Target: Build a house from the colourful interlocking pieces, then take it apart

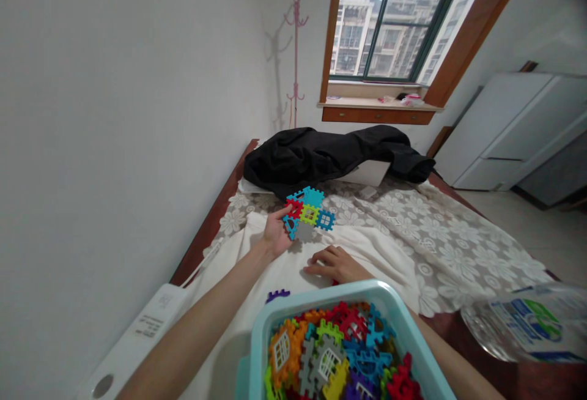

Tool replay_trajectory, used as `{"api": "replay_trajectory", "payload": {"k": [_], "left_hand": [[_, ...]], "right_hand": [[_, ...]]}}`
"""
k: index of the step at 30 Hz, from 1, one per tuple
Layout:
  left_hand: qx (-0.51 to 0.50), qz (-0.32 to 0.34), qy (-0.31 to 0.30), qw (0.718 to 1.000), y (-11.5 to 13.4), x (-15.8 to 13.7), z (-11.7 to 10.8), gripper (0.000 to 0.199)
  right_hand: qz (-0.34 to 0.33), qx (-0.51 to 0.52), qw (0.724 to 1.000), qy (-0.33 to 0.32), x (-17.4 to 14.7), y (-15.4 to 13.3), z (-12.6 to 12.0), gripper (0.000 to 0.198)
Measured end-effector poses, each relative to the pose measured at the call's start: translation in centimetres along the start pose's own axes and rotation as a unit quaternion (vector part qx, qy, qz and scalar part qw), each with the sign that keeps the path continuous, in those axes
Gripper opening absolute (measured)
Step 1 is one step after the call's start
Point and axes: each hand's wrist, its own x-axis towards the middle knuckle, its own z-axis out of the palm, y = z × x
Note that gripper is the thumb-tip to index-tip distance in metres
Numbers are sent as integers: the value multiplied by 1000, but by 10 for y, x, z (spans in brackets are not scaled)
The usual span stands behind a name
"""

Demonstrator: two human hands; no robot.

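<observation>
My left hand (277, 234) is closed on a flat panel of interlocking plastic building blocks (310, 214), with thumb and fingers at its left side. Blue, red, lime green and grey pieces are joined in it, some with window shapes. To the right and slightly below, my right hand (338, 263) hovers over or rests on the white cloth; I cannot tell which. Its fingers are bent and apart, with nothing visible in them. Close by, a bit of red block (335, 282) shows behind the tub's far rim. A purple block (277, 295) lies on the cloth at the tub's left.
A light-blue tub (321, 296) full of mixed blocks stands nearest me. White cloth (243, 277) covers part of the floral bedspread (463, 247). Black clothing (321, 152) lies beyond, over a white flat object. A large clear bottle (527, 323) is at right, a white power strip (137, 339) at left.
</observation>
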Motion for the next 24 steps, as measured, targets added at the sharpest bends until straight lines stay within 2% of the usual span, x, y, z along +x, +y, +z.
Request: {"api": "replay_trajectory", "payload": {"k": [4,8,11,14,18,22,24], "left_hand": [[-7,-21,-11,1000,-1,0,1,47],[-16,-35,-12,999,0,-1,1,48],[-15,-27,-11,999,0,-1,0,50],[-7,-15,-4,1000,0,-1,-1,51],[-16,-22,7,1000,0,-1,-1,48],[-18,-29,15,999,1,-1,0,45],[-18,-36,18,999,1,-2,0,43]], "right_hand": [[-18,-77,996,-38,-2,1,1,42],[0,-105,994,-23,-11,4,-14,36],[39,-121,992,-17,-21,9,-32,42],[92,-102,990,-15,-31,14,-46,39],[157,-66,985,-24,-32,15,-51,27],[234,-37,971,-31,-32,9,-53,28],[258,17,965,-31,-33,7,-53,28]]}}
